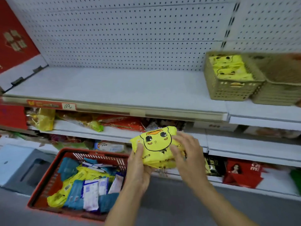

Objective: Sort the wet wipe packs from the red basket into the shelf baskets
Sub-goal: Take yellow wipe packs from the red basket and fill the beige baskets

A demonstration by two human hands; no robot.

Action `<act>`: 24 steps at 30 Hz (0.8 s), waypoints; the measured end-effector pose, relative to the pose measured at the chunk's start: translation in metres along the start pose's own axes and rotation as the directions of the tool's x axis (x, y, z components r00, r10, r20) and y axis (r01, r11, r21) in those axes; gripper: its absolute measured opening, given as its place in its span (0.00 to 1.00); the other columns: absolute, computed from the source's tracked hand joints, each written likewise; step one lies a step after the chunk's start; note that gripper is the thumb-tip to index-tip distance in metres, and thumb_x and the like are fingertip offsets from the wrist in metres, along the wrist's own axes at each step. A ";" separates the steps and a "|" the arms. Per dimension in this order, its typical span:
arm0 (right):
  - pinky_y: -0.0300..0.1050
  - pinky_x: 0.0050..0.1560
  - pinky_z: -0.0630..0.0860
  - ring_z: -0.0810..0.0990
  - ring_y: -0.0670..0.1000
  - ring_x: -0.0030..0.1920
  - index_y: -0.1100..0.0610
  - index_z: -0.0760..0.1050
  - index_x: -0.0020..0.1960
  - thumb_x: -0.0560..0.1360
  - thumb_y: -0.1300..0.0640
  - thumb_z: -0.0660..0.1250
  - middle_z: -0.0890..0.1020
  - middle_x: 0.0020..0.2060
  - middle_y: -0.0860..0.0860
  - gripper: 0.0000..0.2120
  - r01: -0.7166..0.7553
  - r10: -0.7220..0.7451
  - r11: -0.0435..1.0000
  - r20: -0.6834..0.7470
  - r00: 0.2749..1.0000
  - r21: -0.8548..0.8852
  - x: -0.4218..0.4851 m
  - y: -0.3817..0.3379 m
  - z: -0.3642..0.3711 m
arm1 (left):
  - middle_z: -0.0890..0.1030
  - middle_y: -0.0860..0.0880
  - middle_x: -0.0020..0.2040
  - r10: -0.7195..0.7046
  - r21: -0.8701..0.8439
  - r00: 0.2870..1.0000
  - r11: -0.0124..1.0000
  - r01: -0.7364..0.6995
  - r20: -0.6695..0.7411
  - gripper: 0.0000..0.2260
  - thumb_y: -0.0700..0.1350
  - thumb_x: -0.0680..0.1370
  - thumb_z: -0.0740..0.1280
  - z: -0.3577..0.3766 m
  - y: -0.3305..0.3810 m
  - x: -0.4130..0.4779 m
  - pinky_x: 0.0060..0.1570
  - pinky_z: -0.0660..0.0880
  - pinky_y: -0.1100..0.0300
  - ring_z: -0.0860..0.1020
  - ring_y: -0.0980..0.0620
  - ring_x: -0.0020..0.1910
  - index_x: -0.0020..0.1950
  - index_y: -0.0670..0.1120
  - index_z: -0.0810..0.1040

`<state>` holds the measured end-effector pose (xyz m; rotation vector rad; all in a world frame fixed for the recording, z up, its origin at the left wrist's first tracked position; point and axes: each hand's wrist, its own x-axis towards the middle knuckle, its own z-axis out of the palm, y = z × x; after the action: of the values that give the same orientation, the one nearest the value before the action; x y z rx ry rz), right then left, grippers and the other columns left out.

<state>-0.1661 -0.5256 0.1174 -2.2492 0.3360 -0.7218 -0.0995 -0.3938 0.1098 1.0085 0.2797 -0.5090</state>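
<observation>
A yellow wet wipe pack (pixel 156 144) with a cartoon duck face is held up in front of the lower shelves. My left hand (pixel 138 167) grips its left side, thumb on the front. My right hand (pixel 185 154) lies over its right side with fingers spread on the pack. The red basket (pixel 53 173) sits low at the left, holding several yellow, teal and white packs. On the upper shelf at the right stands a tan shelf basket (pixel 228 90) with yellow duck packs inside, and a second tan basket (pixel 280 88) beside it.
The white upper shelf (pixel 122 88) stretches bare to the left of the tan baskets, backed by pegboard. Lower shelves carry mixed packaged goods. A grey box (pixel 21 168) stands left of the red basket. A red carton (pixel 13 35) leans at the far left.
</observation>
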 end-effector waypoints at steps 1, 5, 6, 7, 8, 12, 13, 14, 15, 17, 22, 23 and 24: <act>0.42 0.57 0.70 0.73 0.43 0.57 0.50 0.75 0.59 0.77 0.42 0.59 0.76 0.57 0.43 0.17 -0.158 0.161 0.985 -0.043 0.986 0.075 0.008 0.008 -0.022 | 0.82 0.40 0.59 0.001 0.013 1.000 1.000 -0.001 0.021 0.23 0.54 0.78 0.61 0.014 -0.006 -0.003 0.44 0.82 0.49 0.81 0.38 0.55 0.68 0.42 0.74; 0.45 0.53 0.75 0.80 0.50 0.46 0.58 0.80 0.51 0.77 0.42 0.63 0.84 0.49 0.55 0.19 -0.616 0.547 0.691 0.283 0.788 0.378 0.041 0.041 -0.093 | 0.83 0.41 0.57 -0.009 0.125 0.994 0.992 -0.004 0.106 0.20 0.54 0.83 0.55 0.070 -0.028 -0.016 0.44 0.81 0.47 0.82 0.40 0.53 0.66 0.43 0.75; 0.48 0.51 0.76 0.81 0.52 0.45 0.60 0.80 0.49 0.75 0.42 0.65 0.84 0.48 0.58 0.20 -0.642 0.551 0.673 0.329 0.767 0.368 0.046 0.046 -0.106 | 0.83 0.41 0.57 -0.013 0.149 0.991 0.989 -0.007 0.132 0.19 0.53 0.83 0.55 0.083 -0.032 -0.020 0.45 0.81 0.45 0.82 0.40 0.53 0.66 0.43 0.75; 0.48 0.48 0.77 0.82 0.53 0.43 0.61 0.81 0.49 0.74 0.43 0.68 0.84 0.47 0.60 0.20 -0.645 0.541 0.665 0.352 0.764 0.376 0.049 0.049 -0.118 | 0.83 0.41 0.57 -0.017 0.168 0.988 0.986 -0.009 0.156 0.18 0.53 0.83 0.55 0.095 -0.035 -0.024 0.49 0.80 0.41 0.82 0.39 0.54 0.65 0.44 0.75; 0.47 0.47 0.78 0.83 0.53 0.42 0.61 0.81 0.49 0.73 0.46 0.70 0.85 0.46 0.59 0.17 -0.647 0.531 0.651 0.371 0.762 0.396 0.051 0.053 -0.130 | 0.83 0.41 0.56 -0.023 0.185 0.985 0.983 -0.010 0.172 0.18 0.52 0.83 0.56 0.107 -0.037 -0.026 0.52 0.77 0.36 0.81 0.37 0.55 0.65 0.44 0.75; 0.42 0.37 0.79 0.85 0.51 0.38 0.58 0.81 0.47 0.72 0.55 0.72 0.86 0.40 0.53 0.07 -0.648 0.527 0.570 0.380 0.760 0.505 0.062 0.067 -0.163 | 0.83 0.40 0.57 -0.044 0.189 0.974 0.982 0.001 0.222 0.14 0.47 0.83 0.59 0.146 -0.036 -0.023 0.56 0.76 0.36 0.80 0.36 0.57 0.65 0.43 0.74; 0.41 0.34 0.78 0.85 0.50 0.37 0.58 0.81 0.47 0.73 0.57 0.71 0.86 0.39 0.53 0.05 -0.633 0.535 0.558 0.351 0.769 0.536 0.068 0.071 -0.168 | 0.83 0.40 0.57 -0.054 0.183 0.973 0.983 0.012 0.226 0.14 0.46 0.82 0.60 0.154 -0.035 -0.020 0.55 0.76 0.38 0.81 0.37 0.57 0.65 0.43 0.75; 0.41 0.33 0.78 0.85 0.50 0.37 0.58 0.81 0.47 0.73 0.58 0.71 0.86 0.40 0.54 0.05 -0.616 0.544 0.554 0.317 0.777 0.559 0.073 0.074 -0.172 | 0.83 0.40 0.57 -0.066 0.173 0.972 0.985 0.026 0.226 0.14 0.45 0.81 0.61 0.162 -0.035 -0.017 0.54 0.77 0.39 0.81 0.37 0.56 0.65 0.42 0.75; 0.41 0.33 0.78 0.84 0.50 0.37 0.58 0.81 0.47 0.74 0.58 0.71 0.86 0.40 0.54 0.04 -0.601 0.553 0.562 0.283 0.784 0.569 0.080 0.076 -0.176 | 0.83 0.40 0.57 -0.077 0.164 0.971 0.986 0.041 0.225 0.14 0.45 0.81 0.62 0.168 -0.034 -0.013 0.54 0.77 0.40 0.81 0.38 0.57 0.65 0.43 0.75; 0.41 0.33 0.78 0.84 0.49 0.36 0.58 0.80 0.47 0.74 0.59 0.70 0.86 0.39 0.53 0.03 -0.565 0.554 0.582 0.223 0.802 0.585 0.094 0.081 -0.182 | 0.83 0.40 0.57 -0.084 0.152 0.969 0.987 0.050 0.231 0.15 0.45 0.80 0.63 0.182 -0.033 -0.003 0.53 0.77 0.40 0.80 0.38 0.57 0.65 0.44 0.76; 0.46 0.42 0.80 0.85 0.51 0.42 0.56 0.81 0.50 0.73 0.59 0.71 0.86 0.42 0.52 0.06 -0.457 0.548 0.638 0.053 0.835 0.620 0.147 0.096 -0.199 | 0.83 0.40 0.56 -0.042 0.069 0.973 0.997 0.027 0.226 0.15 0.47 0.83 0.57 0.218 -0.015 0.039 0.38 0.82 0.48 0.84 0.43 0.49 0.64 0.42 0.75; 0.48 0.46 0.80 0.85 0.52 0.44 0.56 0.80 0.51 0.73 0.58 0.72 0.86 0.44 0.52 0.07 -0.426 0.559 0.645 -0.011 0.829 0.635 0.163 0.102 -0.205 | 0.83 0.39 0.56 -0.031 0.055 0.976 0.998 0.019 0.216 0.15 0.47 0.84 0.56 0.225 -0.009 0.049 0.39 0.83 0.47 0.84 0.44 0.48 0.64 0.42 0.75; 0.51 0.48 0.80 0.85 0.53 0.45 0.56 0.80 0.51 0.72 0.57 0.72 0.86 0.45 0.53 0.08 -0.400 0.574 0.651 -0.073 0.816 0.646 0.180 0.108 -0.212 | 0.83 0.39 0.56 -0.015 0.045 0.979 0.999 0.006 0.204 0.15 0.47 0.84 0.55 0.231 -0.002 0.061 0.41 0.83 0.46 0.83 0.44 0.49 0.64 0.41 0.74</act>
<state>-0.1481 -0.8007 0.2313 -1.3431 0.7127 -0.7086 -0.0507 -0.6102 0.1995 0.9896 0.0903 -0.6259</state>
